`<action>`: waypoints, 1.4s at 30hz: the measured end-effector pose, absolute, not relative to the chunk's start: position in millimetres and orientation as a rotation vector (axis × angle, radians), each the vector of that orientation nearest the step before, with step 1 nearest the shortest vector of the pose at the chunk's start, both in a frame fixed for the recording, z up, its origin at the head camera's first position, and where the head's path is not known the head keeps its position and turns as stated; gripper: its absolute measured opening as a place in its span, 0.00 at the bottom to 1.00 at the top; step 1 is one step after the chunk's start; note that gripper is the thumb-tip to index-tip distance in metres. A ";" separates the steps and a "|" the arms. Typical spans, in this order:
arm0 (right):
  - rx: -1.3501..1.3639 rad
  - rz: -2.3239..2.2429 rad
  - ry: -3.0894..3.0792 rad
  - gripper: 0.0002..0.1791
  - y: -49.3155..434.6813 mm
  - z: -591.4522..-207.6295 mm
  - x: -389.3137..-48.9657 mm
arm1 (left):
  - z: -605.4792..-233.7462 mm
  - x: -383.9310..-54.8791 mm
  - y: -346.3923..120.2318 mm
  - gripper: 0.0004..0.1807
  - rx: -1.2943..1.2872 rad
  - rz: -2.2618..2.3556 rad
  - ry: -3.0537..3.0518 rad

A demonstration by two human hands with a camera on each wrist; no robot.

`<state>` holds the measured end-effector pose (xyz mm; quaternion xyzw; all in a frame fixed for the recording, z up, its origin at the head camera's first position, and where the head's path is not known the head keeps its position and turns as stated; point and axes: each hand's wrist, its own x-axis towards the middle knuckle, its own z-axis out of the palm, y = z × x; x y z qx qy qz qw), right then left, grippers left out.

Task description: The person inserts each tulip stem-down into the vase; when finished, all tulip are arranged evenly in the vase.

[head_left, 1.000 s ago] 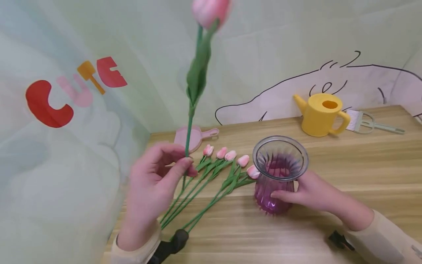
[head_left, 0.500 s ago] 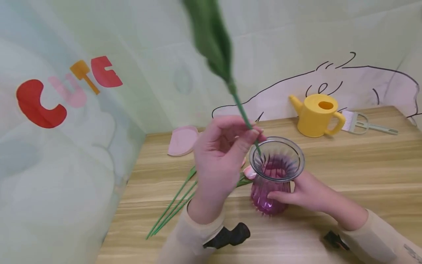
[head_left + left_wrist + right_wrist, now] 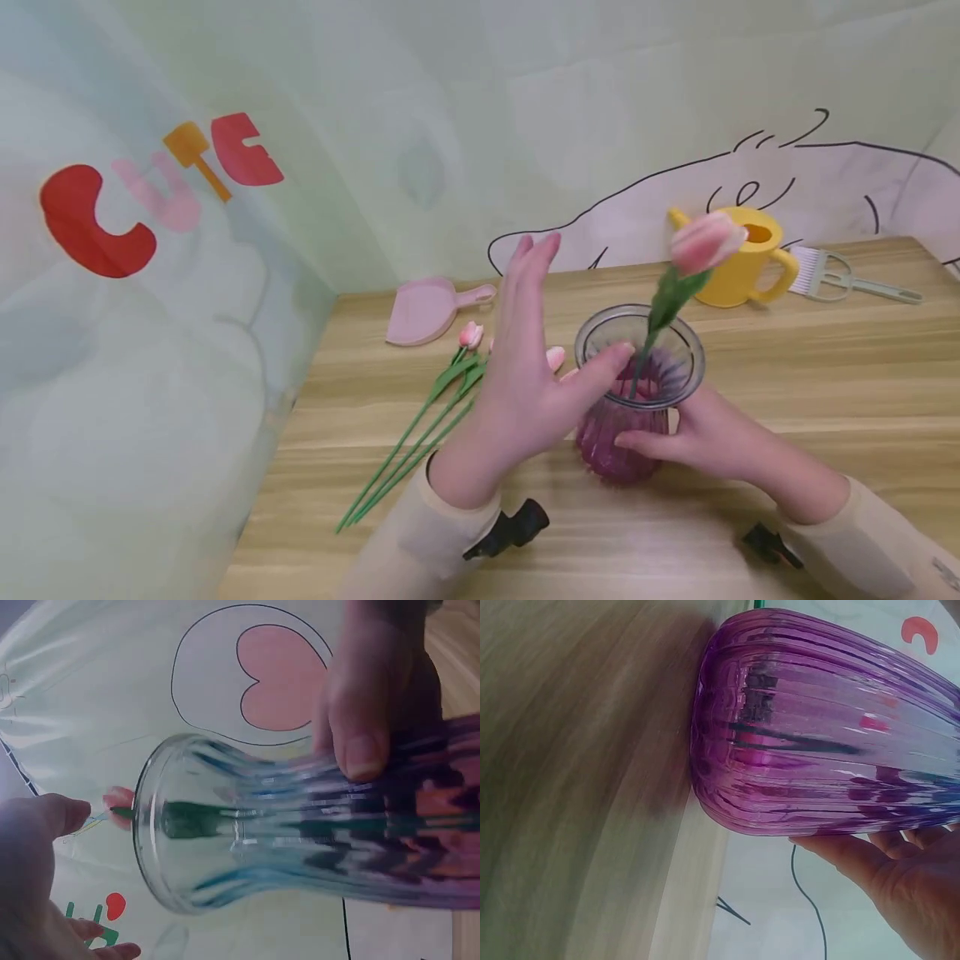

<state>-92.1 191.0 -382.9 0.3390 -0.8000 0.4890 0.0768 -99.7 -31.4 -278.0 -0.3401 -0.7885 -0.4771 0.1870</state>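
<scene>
A ribbed glass vase (image 3: pixel 618 454), purple below and clear at its flared rim, stands on the wooden table. My right hand (image 3: pixel 712 437) grips its side, thumb across the front; the right wrist view has the purple base (image 3: pixel 780 750) on the wood. One artificial pink tulip (image 3: pixel 705 243) stands in the vase, its stem (image 3: pixel 330 825) showing through the glass in the left wrist view. Fingers spread, my left hand (image 3: pixel 517 392) is left of the rim and holds nothing. Its thumb overlaps the rim in the head view; whether it touches is unclear.
More pink tulips (image 3: pixel 471 336) with green stems lie left of the vase, partly behind my left hand. A pink dustpan (image 3: pixel 423 311) lies at the back left. Behind the vase stand a yellow watering can (image 3: pixel 731 279) and a grey-green rake-like tool (image 3: pixel 832 277).
My left hand has carried the tulip rightward to the vase, lowered its stem inside and let go. The flower has dropped into the vase. My right hand keeps its hold on the glass.
</scene>
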 end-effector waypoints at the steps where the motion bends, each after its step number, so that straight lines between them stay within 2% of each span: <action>1: 1.017 1.461 -2.396 0.45 191.1 -382.3 -92.3 | -279.6 -99.1 -36.9 0.51 -0.955 -1.328 -2.223; 3: 1.012 1.460 -2.407 0.43 191.5 -381.3 -93.1 | -284.2 -99.3 -48.4 0.50 -0.952 -1.321 -2.227; 10: 0.948 1.420 -2.485 0.39 193.1 -380.6 -92.9 | -312.6 -104.7 -88.3 0.38 -0.917 -1.159 -2.401; 14: 0.942 1.416 -2.489 0.39 193.8 -381.6 -91.7 | -333.9 -102.8 -111.3 0.32 -0.879 -0.625 -2.732; 17: 0.944 1.414 -2.482 0.41 194.6 -382.3 -91.3 | -348.8 -97.5 -126.2 0.24 -0.853 -0.144 -2.996; 20: 0.951 1.406 -2.475 0.42 195.0 -383.1 -91.1 | -363.0 -90.5 -137.8 0.16 -0.832 0.056 -3.184; 29: 0.964 1.402 -2.463 0.42 194.6 -382.4 -91.2 | -384.5 -86.9 -151.6 0.10 -0.837 0.120 -3.226; 39: 0.960 1.438 -2.494 0.41 195.9 -381.8 -92.7 | -359.6 -88.2 -161.8 0.06 -0.777 -0.135 -3.273; 42: 0.939 1.452 -2.512 0.41 196.7 -384.1 -92.5 | -349.5 -88.8 -164.1 0.08 -0.794 -0.232 -3.186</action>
